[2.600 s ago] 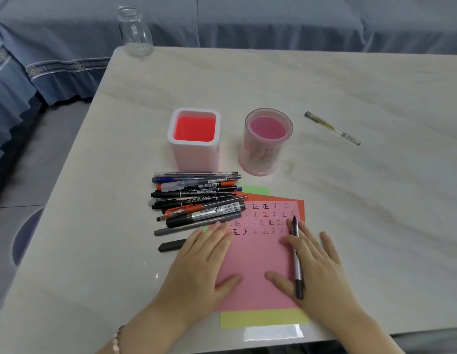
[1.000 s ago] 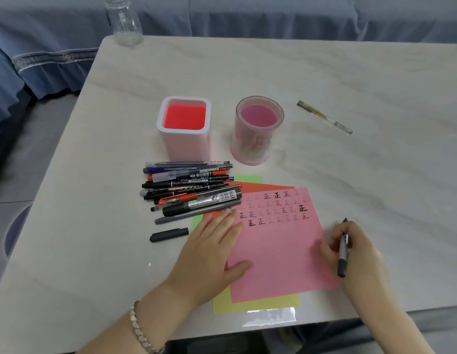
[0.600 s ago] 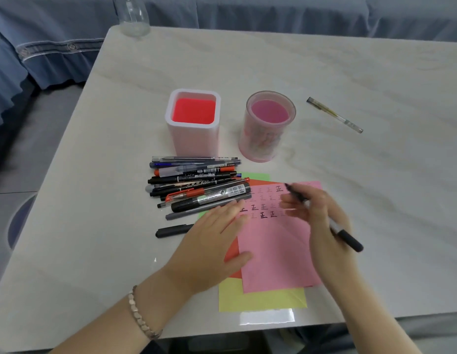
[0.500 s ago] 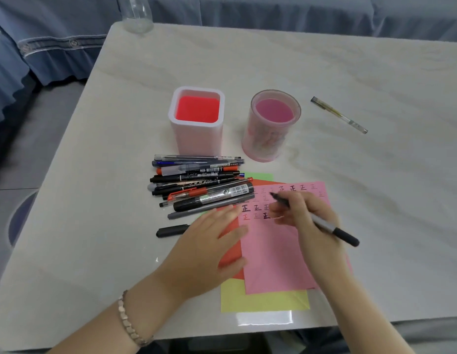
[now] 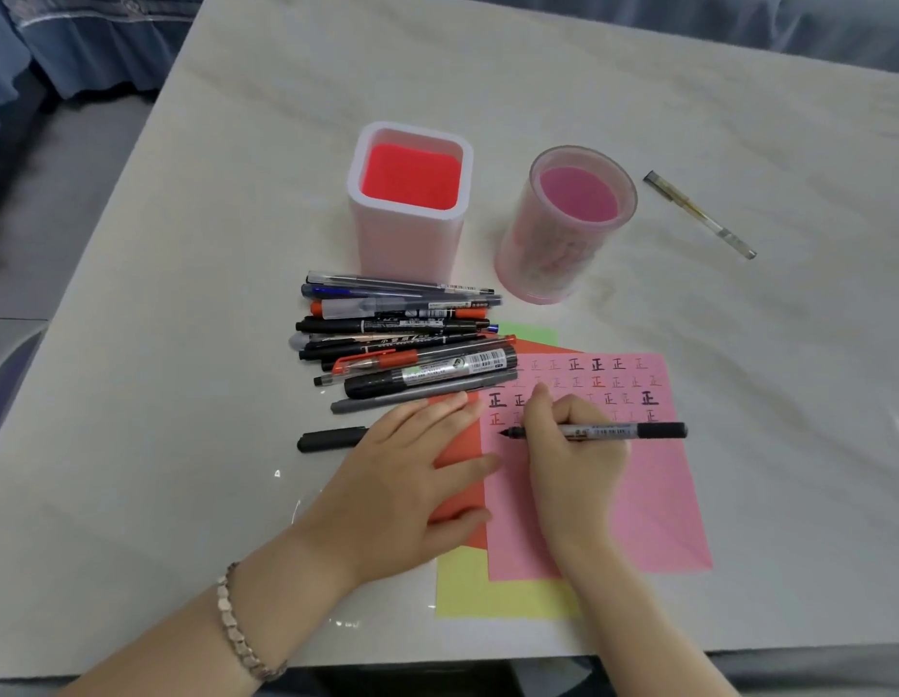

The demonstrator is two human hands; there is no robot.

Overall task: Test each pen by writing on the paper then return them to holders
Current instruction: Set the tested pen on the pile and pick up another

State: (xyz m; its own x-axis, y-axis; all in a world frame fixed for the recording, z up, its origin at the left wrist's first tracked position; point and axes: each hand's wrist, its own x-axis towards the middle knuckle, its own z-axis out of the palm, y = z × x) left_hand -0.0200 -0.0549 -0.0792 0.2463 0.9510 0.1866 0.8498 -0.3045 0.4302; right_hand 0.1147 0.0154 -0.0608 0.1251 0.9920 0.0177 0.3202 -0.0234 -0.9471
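Marble surface [image 5: 236,445], both holders empty at 12 o'clock. Right hand [image 5: 573,460] fingers closed round black pen [image 5: 603,431], tip on pink paper [image 5: 638,485]. Left hand [image 5: 407,475] flat, fingers spread, pinning sheets. Risks — paper sliding if pressure eases; loose cap [image 5: 332,439] at 9 o'clock rolling off; pen pile [image 5: 402,339] nudged.

Single head-worn view, looking forward and steeply down from above the near edge of the table [image 5: 236,445], close over it; the far edge and left corner stay in frame.

left hand [image 5: 407,485] hides orange sheet [image 5: 462,445].
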